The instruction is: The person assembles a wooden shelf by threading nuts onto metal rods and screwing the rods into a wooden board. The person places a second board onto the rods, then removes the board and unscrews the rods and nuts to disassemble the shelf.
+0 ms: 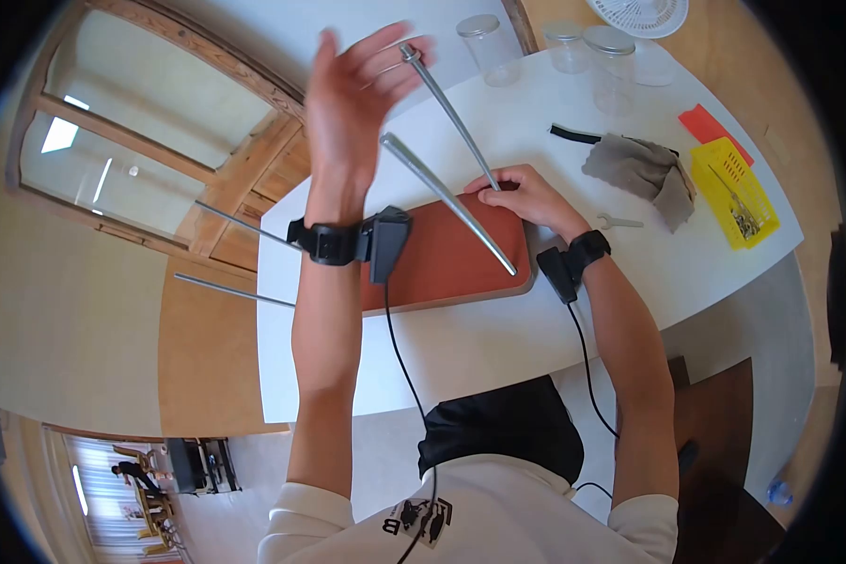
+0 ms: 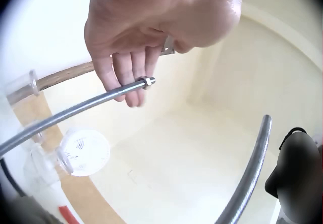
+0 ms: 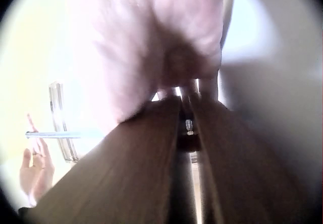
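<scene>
My left hand (image 1: 362,85) is raised with its fingers extended beside the top of an upright metal rod (image 1: 451,108). A hex nut (image 2: 147,82) sits near that rod's tip, and the fingertips overlap the rod just below it in the left wrist view. A second metal rod (image 1: 451,205) rises from the near right corner of a reddish-brown board (image 1: 461,246). At the board's far right corner, my right hand (image 1: 533,195) grips the edge near the foot of the nutted rod. In the right wrist view two brown boards (image 3: 146,158) lie with a narrow gap between them.
Two more rods (image 1: 244,226) stick out past the table's left side. Clear jars (image 1: 614,80) and a white basket (image 1: 641,11) stand at the back. A grey cloth (image 1: 634,174), wrench (image 1: 620,221) and yellow basket (image 1: 724,174) of small metal parts lie on the right.
</scene>
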Available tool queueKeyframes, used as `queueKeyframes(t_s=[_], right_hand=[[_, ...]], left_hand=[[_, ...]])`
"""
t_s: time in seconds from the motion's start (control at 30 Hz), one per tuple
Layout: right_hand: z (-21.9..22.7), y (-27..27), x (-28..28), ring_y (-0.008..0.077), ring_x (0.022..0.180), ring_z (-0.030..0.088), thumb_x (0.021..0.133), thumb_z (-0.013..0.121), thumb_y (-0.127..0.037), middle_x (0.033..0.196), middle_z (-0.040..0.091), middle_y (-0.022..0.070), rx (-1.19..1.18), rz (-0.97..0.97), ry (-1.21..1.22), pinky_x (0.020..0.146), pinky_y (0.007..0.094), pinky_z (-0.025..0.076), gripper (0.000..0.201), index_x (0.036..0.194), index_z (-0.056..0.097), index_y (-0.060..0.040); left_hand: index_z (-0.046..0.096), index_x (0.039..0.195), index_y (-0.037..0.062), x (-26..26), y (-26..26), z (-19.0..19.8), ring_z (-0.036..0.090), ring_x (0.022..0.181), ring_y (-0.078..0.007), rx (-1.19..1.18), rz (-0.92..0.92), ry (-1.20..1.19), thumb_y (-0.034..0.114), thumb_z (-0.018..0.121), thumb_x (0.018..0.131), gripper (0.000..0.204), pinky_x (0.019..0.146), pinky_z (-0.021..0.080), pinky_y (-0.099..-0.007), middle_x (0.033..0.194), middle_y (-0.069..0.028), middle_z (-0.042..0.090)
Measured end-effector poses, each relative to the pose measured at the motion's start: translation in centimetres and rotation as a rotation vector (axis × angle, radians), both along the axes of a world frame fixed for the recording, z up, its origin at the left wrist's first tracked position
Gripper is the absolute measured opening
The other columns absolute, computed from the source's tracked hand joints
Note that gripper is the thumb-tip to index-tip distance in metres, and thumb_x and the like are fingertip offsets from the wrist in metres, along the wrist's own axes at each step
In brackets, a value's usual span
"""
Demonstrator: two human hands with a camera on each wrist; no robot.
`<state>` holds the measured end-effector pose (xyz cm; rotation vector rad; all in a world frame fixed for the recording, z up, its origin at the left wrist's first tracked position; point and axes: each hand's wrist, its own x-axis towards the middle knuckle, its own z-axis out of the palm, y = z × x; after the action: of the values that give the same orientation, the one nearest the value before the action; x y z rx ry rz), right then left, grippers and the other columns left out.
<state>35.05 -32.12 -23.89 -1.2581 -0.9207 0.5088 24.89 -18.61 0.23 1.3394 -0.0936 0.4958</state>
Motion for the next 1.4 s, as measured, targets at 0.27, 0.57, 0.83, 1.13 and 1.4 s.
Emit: queueKeyframes(t_s=[0.27, 0.57, 0.83, 1.13, 1.4], right_hand=[[0.7, -0.6, -0.5, 0.0107, 0.101, 0.065, 0.098, 0.065, -0.012, 0.109, 0.075, 0.0034, -0.109, -0.004, 0.001, 0.097, 0.0268, 0.049, 0.023, 0.116, 0.076, -0.0034], [1.8, -1.2, -1.2, 0.0092, 0.098, 0.064, 0.097, 0.065, -0.011, 0.104, 0.075, 0.0019, -0.180, -0.045, 0.039, 0.093, 0.0254, 0.049, 0.022, 0.114, 0.076, -0.0023], [2.0, -1.1, -1.1, 0.0105, 0.097, 0.064, 0.097, 0.067, -0.014, 0.100, 0.073, 0.0026, -0.198, -0.059, -0.034, 0.092, 0.0271, 0.049, 0.022, 0.113, 0.076, -0.0021], [3.1, -1.1, -1.9, 0.0116, 0.096, 0.063, 0.097, 0.068, -0.018, 0.100, 0.072, 0.0032, -0.222, -0.103, -0.042, 0.092, 0.0290, 0.048, 0.024, 0.113, 0.077, -0.0027], [2.4, -0.4, -1.8, 0.0118, 0.088, 0.062, 0.096, 0.068, -0.019, 0.092, 0.070, 0.0025, -0.227, -0.134, -0.039, 0.083, 0.0279, 0.049, 0.025, 0.112, 0.077, -0.0023]], left_hand=[[0.062, 0.127, -0.0074, -0.6, -0.2, 1.0, 0.067, 0.104, -0.0261, 0.056, -0.083, 0.005, 0.052, 0.029, 0.111, 0.070, 0.099, 0.050, -0.0360, 0.118, -0.0187, 0.070], [0.054, 0.144, 0.0009, 1.6, -0.5, 2.5, 0.055, 0.135, -0.0259, 0.243, -0.273, 0.032, 0.052, 0.031, 0.110, 0.065, 0.108, 0.045, -0.0409, 0.147, -0.0187, 0.056], [0.069, 0.124, -0.0011, -0.4, 1.3, 5.2, 0.067, 0.117, -0.0198, 0.705, -0.275, 0.097, 0.025, 0.053, 0.108, 0.034, 0.105, 0.051, -0.0339, 0.126, -0.0113, 0.071], [0.079, 0.112, 0.0077, 0.4, 2.2, 7.0, 0.071, 0.089, -0.0176, 1.334, -0.109, -0.154, 0.030, 0.073, 0.097, 0.027, 0.083, 0.056, -0.0309, 0.098, -0.0086, 0.077], [0.067, 0.079, 0.0018, 0.8, 2.0, 6.2, 0.057, 0.062, -0.0364, 1.578, 0.108, -0.311, 0.037, 0.067, 0.097, 0.040, 0.063, 0.049, -0.0439, 0.065, -0.0152, 0.061]])
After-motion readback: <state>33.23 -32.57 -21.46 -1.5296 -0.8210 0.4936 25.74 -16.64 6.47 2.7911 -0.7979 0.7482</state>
